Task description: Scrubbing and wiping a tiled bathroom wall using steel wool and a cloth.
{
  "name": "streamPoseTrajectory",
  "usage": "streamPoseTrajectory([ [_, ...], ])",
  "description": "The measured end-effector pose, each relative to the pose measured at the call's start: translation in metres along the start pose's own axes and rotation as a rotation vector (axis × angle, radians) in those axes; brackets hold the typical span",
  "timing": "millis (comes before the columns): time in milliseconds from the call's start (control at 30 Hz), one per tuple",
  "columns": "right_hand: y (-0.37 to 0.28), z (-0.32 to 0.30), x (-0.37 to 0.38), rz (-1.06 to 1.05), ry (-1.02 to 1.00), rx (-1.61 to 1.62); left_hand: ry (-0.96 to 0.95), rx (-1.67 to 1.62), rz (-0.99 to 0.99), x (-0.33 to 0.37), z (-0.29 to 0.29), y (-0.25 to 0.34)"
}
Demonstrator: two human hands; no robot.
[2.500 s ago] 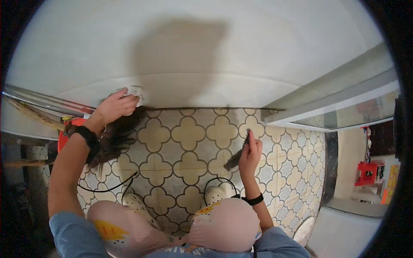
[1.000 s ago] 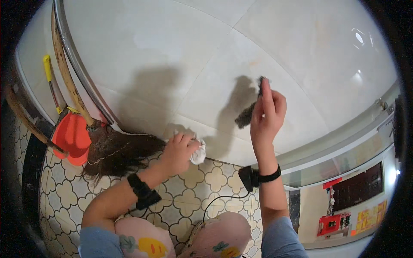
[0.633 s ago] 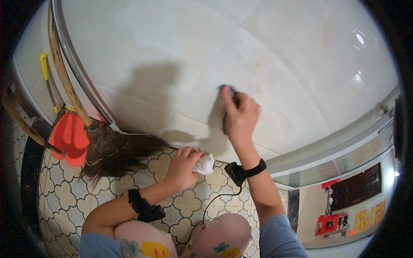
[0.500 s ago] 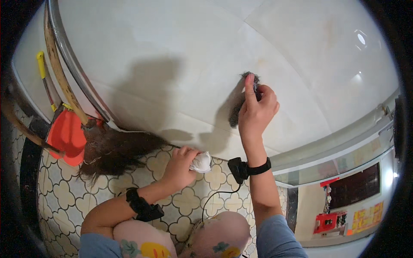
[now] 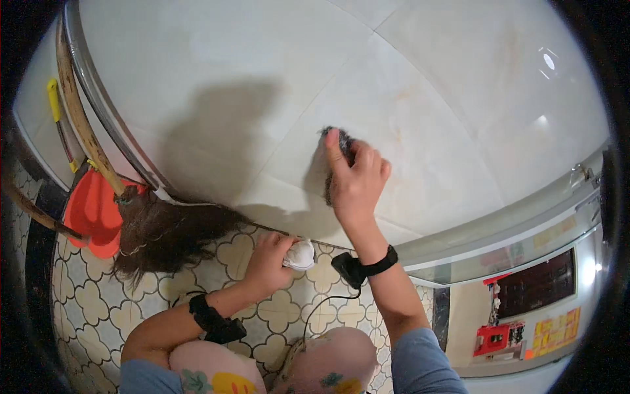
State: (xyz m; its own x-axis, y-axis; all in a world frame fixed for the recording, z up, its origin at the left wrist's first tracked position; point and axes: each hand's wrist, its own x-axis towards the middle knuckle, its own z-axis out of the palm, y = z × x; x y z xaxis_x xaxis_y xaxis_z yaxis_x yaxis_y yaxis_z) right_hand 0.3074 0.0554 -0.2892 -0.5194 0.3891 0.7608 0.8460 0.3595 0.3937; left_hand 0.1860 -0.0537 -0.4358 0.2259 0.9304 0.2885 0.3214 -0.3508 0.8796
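My right hand (image 5: 359,180) is closed around a dark grey steel wool scrubber (image 5: 345,146), pressing it to the pale tiled wall (image 5: 308,72). Strands of the wool stick out past the thumb, and part of it is hidden behind my fingers. Lower down and to the left, my left hand (image 5: 267,264) grips a white, rounded bundle (image 5: 299,255) that looks like crumpled cloth. It is held above the patterned floor, near the foot of the wall. Faint brownish stains show on the tiles to the right of the scrubber.
At the left, a dark-bristled broom (image 5: 174,226) with a wooden handle leans beside a red dustpan (image 5: 98,210). A yellow-handled tool (image 5: 56,98) stands behind them. A glass-fronted frame (image 5: 485,256) runs along the right. A black cable (image 5: 321,302) hangs from my right wrist strap.
My right hand has slid leftward and slightly down along the tiles with the steel wool. My left hand keeps its grip on the white bundle, nearly in the same place.
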Motion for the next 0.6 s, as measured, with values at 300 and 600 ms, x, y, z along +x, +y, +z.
streamPoseTrajectory([
  [300, 0.000, -0.014, 0.008, 0.023, -0.036, -0.037, -0.011, -0.018, 0.004, -0.001, -0.003, -0.005],
  [600, 0.018, -0.026, 0.043, 0.107, 0.149, -0.143, -0.002, -0.003, -0.017, -0.006, -0.004, -0.003],
])
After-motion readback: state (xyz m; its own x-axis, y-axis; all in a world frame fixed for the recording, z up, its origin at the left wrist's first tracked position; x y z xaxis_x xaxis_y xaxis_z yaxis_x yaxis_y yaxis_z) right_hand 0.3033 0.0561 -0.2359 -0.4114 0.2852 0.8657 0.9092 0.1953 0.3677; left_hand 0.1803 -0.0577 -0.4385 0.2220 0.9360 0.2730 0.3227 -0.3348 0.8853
